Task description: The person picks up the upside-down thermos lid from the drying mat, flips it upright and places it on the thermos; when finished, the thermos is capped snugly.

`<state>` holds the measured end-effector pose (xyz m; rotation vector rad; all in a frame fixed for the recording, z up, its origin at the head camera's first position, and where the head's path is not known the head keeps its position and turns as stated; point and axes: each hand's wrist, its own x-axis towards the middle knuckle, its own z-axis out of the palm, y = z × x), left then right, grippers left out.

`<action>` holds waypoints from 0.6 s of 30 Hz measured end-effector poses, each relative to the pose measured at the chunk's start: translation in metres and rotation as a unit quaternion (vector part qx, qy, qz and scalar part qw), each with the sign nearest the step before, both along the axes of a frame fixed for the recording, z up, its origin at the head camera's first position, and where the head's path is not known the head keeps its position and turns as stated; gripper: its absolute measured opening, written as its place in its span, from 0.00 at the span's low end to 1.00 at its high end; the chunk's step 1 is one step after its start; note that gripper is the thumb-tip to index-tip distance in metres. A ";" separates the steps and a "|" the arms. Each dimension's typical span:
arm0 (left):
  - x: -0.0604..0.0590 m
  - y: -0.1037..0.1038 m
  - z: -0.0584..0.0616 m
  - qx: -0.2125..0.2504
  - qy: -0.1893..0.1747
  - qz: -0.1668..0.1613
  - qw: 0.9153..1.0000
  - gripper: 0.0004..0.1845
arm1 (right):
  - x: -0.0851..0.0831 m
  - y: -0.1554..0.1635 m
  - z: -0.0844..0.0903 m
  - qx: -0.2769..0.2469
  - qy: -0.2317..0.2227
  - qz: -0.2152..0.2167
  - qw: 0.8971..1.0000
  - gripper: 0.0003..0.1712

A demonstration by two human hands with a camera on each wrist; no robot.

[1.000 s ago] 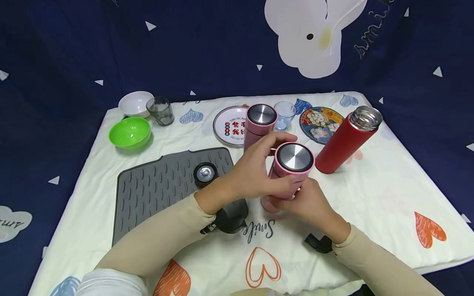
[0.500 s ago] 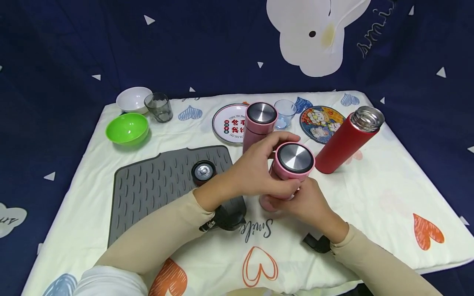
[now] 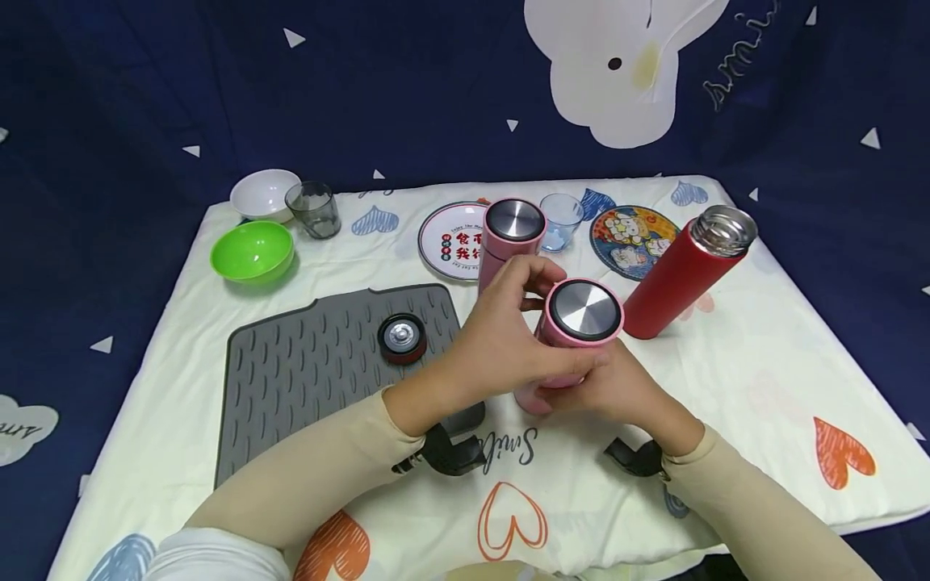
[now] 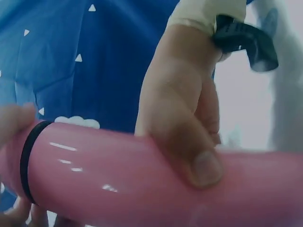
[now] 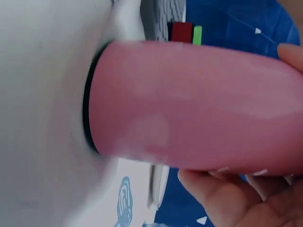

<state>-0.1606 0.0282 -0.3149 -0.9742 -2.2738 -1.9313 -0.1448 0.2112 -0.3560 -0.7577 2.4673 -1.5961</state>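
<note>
Both my hands on the pink steel-lidded flask (image 3: 570, 339).
Left hand (image 3: 501, 347) fingers curled round its upper body; right hand (image 3: 617, 391) gripping lower, apparently near the base; flask upright on tabletop (image 3: 763, 355).

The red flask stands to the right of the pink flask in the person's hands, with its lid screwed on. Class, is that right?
Not quite. The red flask does stand right of the held pink flask, but the head view shows its mouth open, lid off.
</note>
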 end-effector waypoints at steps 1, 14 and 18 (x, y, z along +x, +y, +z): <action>0.001 0.000 0.000 0.002 0.005 0.010 1.000 0.41 | -0.001 0.001 0.000 0.000 -0.004 0.003 1.000 0.44; 0.001 0.006 0.002 -0.020 0.013 -0.008 1.000 0.38 | -0.006 0.010 -0.019 0.006 0.010 0.016 1.000 0.48; 0.003 0.007 0.003 -0.040 0.008 0.009 0.999 0.42 | -0.002 0.005 -0.002 0.003 0.003 0.025 1.000 0.45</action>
